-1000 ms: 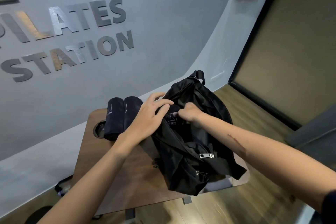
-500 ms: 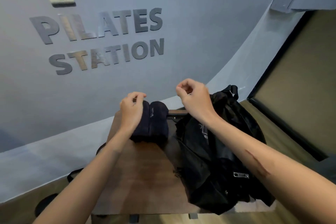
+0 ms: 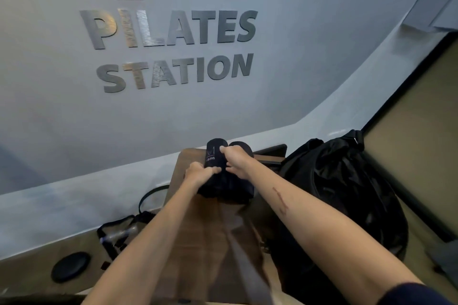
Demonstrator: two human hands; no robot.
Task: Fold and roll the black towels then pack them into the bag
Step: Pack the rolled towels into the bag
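Note:
Two rolled black towels lie side by side at the far end of a small wooden table [image 3: 223,242]. The left roll [image 3: 215,156] shows small white lettering; the right roll [image 3: 244,148] is mostly hidden behind my right hand. My left hand [image 3: 199,172] grips the near left side of the rolls. My right hand [image 3: 235,160] curls over them from above, fingers on the left roll. The black bag [image 3: 347,193] sits slumped on the table's right side, apart from both hands.
A grey wall with metal letters rises just behind the table. On the floor to the left lie a clear pouch with black straps [image 3: 121,230] and a round black disc [image 3: 70,266]. A dark-framed panel [image 3: 421,131] stands to the right.
Both hands left the bag's opening and moved left to the rolled towels. The left hand reached them first; the right hand has now come down onto them. The camera view swung left.

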